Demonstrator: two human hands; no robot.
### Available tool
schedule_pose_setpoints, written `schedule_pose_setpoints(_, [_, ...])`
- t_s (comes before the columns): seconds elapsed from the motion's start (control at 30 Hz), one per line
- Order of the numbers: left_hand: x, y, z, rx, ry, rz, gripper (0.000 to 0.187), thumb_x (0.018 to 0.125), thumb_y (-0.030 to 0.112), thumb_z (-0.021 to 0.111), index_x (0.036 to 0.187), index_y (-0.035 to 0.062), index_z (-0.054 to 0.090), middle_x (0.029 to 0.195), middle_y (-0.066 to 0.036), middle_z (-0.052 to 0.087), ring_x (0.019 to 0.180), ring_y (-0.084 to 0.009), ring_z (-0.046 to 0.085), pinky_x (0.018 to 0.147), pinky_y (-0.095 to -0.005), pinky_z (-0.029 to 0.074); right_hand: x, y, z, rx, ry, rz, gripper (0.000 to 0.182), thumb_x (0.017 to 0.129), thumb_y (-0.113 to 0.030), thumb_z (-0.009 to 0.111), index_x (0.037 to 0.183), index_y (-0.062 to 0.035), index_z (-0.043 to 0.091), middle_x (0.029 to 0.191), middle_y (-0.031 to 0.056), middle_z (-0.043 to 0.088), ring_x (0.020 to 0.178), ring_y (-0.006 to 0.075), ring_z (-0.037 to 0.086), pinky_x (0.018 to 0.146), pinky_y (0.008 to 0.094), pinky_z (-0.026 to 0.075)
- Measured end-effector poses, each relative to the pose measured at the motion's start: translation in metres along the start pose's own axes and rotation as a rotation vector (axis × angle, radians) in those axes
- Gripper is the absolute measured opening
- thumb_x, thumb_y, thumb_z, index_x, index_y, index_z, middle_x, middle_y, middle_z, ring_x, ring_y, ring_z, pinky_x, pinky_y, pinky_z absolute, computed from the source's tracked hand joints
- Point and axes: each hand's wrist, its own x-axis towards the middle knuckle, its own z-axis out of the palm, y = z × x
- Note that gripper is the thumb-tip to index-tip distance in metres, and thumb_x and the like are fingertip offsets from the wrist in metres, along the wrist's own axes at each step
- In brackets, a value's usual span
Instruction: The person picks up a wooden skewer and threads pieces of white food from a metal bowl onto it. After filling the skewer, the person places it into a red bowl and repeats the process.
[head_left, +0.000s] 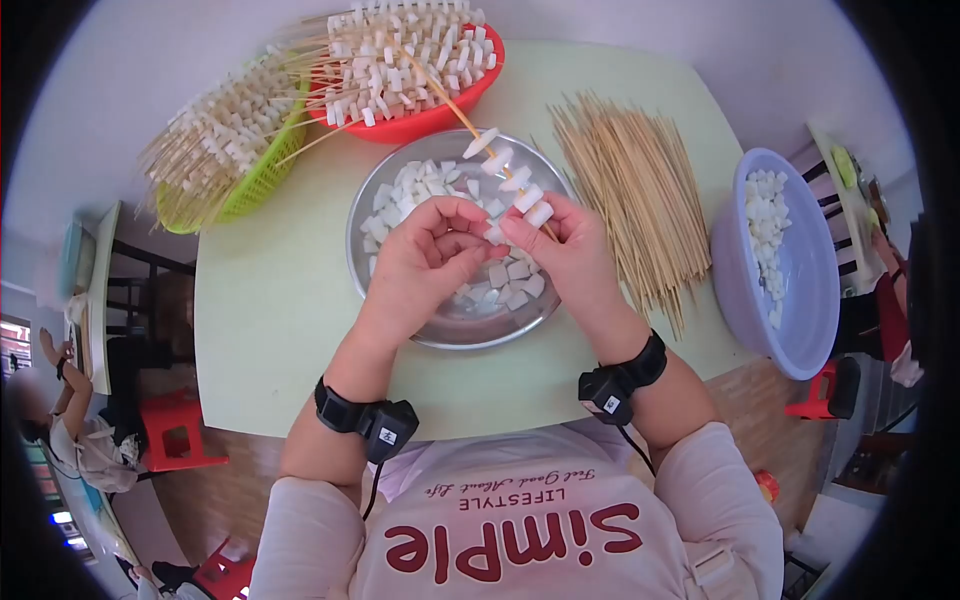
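Note:
Above a round metal bowl of white cubes, my right hand pinches a bamboo skewer near its lower end. Several white pieces are threaded along the skewer, which slants up to the left. My left hand is close beside it, fingers curled with thumb and fingertips near each other; whether a piece is between them is hard to make out. One white cube shows between the two hands.
A red basin and a green basket hold loaded skewers at the upper left. Bare skewers lie right of the bowl. A purple tub with white pieces stands at the right edge. Other people appear at both sides.

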Motion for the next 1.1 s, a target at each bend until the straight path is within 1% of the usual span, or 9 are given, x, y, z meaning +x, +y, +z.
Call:
schedule_pose_setpoints(0.2, [-0.002,-0.005,0.001,0.049,0.015,-0.066,0.019,0.088,0.0,0.06,0.105,-0.002,0.054,0.097,-0.007,0.06,0.091,-0.0164,0.064,0.079,-0.0256,0.053,-0.001,0.003,0.0,-0.011,-0.032,-0.022,0.02,0.087,-0.008,0.065,0.103,0.004,0.061,0.093,0.0074,0.066,0.08,0.008,0.062,0.069,0.0219,0.052])
schedule_pose_setpoints(0.3, [0.001,-0.004,-0.005,0.133,0.081,0.01,0.015,0.089,0.002,0.06,0.103,-0.0024,0.056,0.095,-0.007,0.062,0.085,-0.0164,0.065,0.078,-0.0258,0.053,0.0,0.008,0.0,-0.056,-0.022,-0.077,0.026,0.09,-0.009,0.061,0.113,0.0028,0.058,0.091,0.0036,0.065,0.077,0.0054,0.058,0.068,0.0196,0.048])
schedule_pose_setpoints(0.4, [0.01,0.005,-0.028,0.246,0.446,0.27,0.013,0.091,0.003,0.057,0.102,-0.0033,0.058,0.093,-0.009,0.064,0.083,-0.0169,0.066,0.077,-0.0256,0.052,-0.003,0.009,-0.003,-0.306,0.045,-0.064,0.037,0.096,-0.015,0.049,0.131,-0.0024,0.048,0.083,-0.0005,0.059,0.071,0.0026,0.049,0.066,0.0186,0.041])
schedule_pose_setpoints(0.43, [0.014,0.006,-0.039,0.263,0.467,0.291,0.013,0.091,0.003,0.057,0.102,-0.0033,0.058,0.093,-0.009,0.064,0.083,-0.0169,0.066,0.077,-0.0256,0.052,-0.004,0.006,-0.003,-0.294,0.017,-0.079,0.037,0.096,-0.015,0.049,0.131,-0.0024,0.048,0.083,-0.0005,0.059,0.071,0.0026,0.049,0.066,0.0186,0.041])
schedule_pose_setpoints(0.5, [0.017,0.008,-0.062,0.144,0.619,0.38,0.014,0.091,0.003,0.057,0.103,-0.0037,0.058,0.092,-0.009,0.064,0.084,-0.0166,0.065,0.076,-0.0252,0.051,-0.007,0.0,0.002,-0.574,-0.055,-0.07,0.037,0.097,-0.014,0.047,0.132,-0.0046,0.048,0.082,0.0044,0.063,0.07,0.0065,0.055,0.065,0.0231,0.043])
schedule_pose_setpoints(0.53, [0.018,0.006,-0.077,0.171,0.631,0.386,0.019,0.092,0.005,0.056,0.108,-0.0045,0.056,0.097,-0.012,0.064,0.087,-0.0194,0.065,0.08,-0.0287,0.052,-0.007,0.004,0.005,-0.711,-0.099,-0.287,0.038,0.096,-0.011,0.045,0.134,-0.008,0.047,0.078,0.0133,0.063,0.067,0.015,0.061,0.062,0.0289,0.044])
schedule_pose_setpoints(0.57, [0.018,0.005,-0.086,0.184,0.647,0.406,0.019,0.092,0.005,0.056,0.108,-0.0045,0.056,0.097,-0.012,0.064,0.087,-0.0194,0.065,0.08,-0.0287,0.052,-0.007,0.002,0.008,-0.7,-0.118,-0.304,0.038,0.096,-0.011,0.045,0.134,-0.008,0.047,0.078,0.0133,0.063,0.067,0.015,0.061,0.062,0.0289,0.044])
schedule_pose_setpoints(0.67, [0.018,0.006,-0.092,0.12,0.7,0.371,0.02,0.091,0.005,0.056,0.108,-0.0051,0.054,0.098,-0.012,0.064,0.088,-0.0191,0.064,0.081,-0.0284,0.051,-0.011,0.0,0.012,-0.84,-0.196,-0.303,0.039,0.093,-0.008,0.047,0.132,-0.0112,0.05,0.072,0.0189,0.059,0.059,0.0272,0.06,0.057,0.0325,0.045])
schedule_pose_setpoints(1.1, [0.018,0.005,-0.101,0.132,0.782,0.425,0.018,0.091,0.006,0.056,0.105,-0.005,0.052,0.095,-0.012,0.064,0.086,-0.0168,0.065,0.078,-0.0259,0.051,-0.011,0.003,0.01,-0.802,-0.205,-0.327,0.039,0.092,-0.007,0.049,0.13,-0.0115,0.052,0.067,0.0169,0.056,0.055,0.0271,0.056,0.055,0.0323,0.043])
